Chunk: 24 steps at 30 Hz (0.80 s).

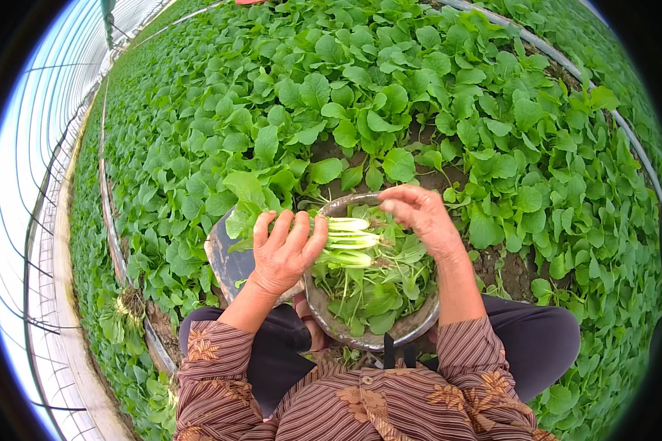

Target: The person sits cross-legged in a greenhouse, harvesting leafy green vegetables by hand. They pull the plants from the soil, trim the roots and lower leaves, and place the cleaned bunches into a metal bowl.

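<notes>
My left hand (288,242) grips a bunch of leafy greens (348,242) lying sideways. Their pale stem ends point right, and the leaves spread to the left, past my knuckles. Beneath the bunch is a round, mud-stained basin (314,308) between my legs, with loose green leaves (383,303) inside. My right hand (416,218) is raised over the basin's far right side, fingertips bent in near the far rim, just right of the stem ends. Whether anything small is pinched between those fingers is not clear.
A dark, soil-smeared flat object (229,259) lies left of the basin. Dense leafy plants (198,138) surround me, with some bare soil (507,270) at right. Pulled greens with roots (129,306) lie by a pipe or hose (113,248) at left. Another pipe (562,60) curves along the right.
</notes>
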Available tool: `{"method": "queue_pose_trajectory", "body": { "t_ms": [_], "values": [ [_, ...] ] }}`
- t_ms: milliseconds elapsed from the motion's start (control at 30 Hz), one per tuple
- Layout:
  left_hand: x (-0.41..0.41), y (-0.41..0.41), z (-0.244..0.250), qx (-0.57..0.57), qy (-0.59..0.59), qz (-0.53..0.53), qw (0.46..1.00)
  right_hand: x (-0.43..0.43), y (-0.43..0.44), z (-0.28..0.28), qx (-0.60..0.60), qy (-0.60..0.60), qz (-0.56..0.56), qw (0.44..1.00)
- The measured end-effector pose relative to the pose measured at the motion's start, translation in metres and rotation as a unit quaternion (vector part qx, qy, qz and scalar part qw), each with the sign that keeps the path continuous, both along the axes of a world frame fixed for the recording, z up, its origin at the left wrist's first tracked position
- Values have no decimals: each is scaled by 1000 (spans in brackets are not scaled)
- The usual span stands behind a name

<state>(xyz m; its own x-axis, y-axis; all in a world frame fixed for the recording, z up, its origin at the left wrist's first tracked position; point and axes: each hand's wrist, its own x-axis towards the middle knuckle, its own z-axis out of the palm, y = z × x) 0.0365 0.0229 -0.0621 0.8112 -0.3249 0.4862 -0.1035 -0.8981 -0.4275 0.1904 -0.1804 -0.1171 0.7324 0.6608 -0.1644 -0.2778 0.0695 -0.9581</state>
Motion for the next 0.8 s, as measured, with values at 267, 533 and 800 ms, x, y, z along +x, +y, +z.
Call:
{"method": "queue_pose_trajectory", "body": {
  "t_ms": [267, 533, 800],
  "values": [
    [1, 1, -4, 2, 6, 3, 1000, -18, 18, -9, 9, -156, -27, 987],
    [6, 3, -10, -519, 165, 146, 826, 0, -3, -41, -398, -149, 24, 905],
    [4, -5, -13, -843, 285, 121, 439, -8, 10, -25, -51, 18, -105, 993]
  ]
}}
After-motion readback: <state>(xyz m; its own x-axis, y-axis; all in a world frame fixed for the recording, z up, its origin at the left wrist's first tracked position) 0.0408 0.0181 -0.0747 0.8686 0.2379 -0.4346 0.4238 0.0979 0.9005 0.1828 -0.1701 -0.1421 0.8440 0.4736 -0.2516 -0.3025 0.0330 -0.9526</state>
